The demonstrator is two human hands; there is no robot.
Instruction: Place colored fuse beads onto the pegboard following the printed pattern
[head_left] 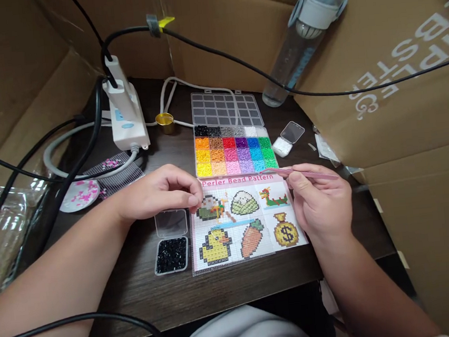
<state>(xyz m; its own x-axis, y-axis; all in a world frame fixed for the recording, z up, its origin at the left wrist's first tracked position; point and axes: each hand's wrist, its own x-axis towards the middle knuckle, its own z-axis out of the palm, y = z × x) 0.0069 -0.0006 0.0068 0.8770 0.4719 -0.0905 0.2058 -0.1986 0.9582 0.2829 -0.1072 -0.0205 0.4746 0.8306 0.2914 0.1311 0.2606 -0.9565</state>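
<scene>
My right hand (pixel 322 196) pinches a pair of pink tweezers (pixel 308 174) between thumb and fingers. Their tips point left, at the front edge of the bead box (pixel 233 156), whose compartments hold beads sorted by colour. Loosely curled, my left hand (pixel 167 191) is at the upper left edge of the Perler bead pattern sheet (pixel 235 241); whether anything is between its fingertips is hidden. The sheet shows a duck, a carrot, a money bag and other pixel pictures, with a pegboard edge (pixel 233 263) showing beneath it. Below my left hand stands an open case of black beads (pixel 171 254).
A small case of white beads (pixel 283 146) stands right of the box. At left are a power strip (pixel 127 119), a white dish with pink beads (pixel 79 195) and a gold cup (pixel 165 123). A bottle (pixel 296 50) leans against the cardboard wall (pixel 412 134). Black cables (pixel 221 52) cross overhead.
</scene>
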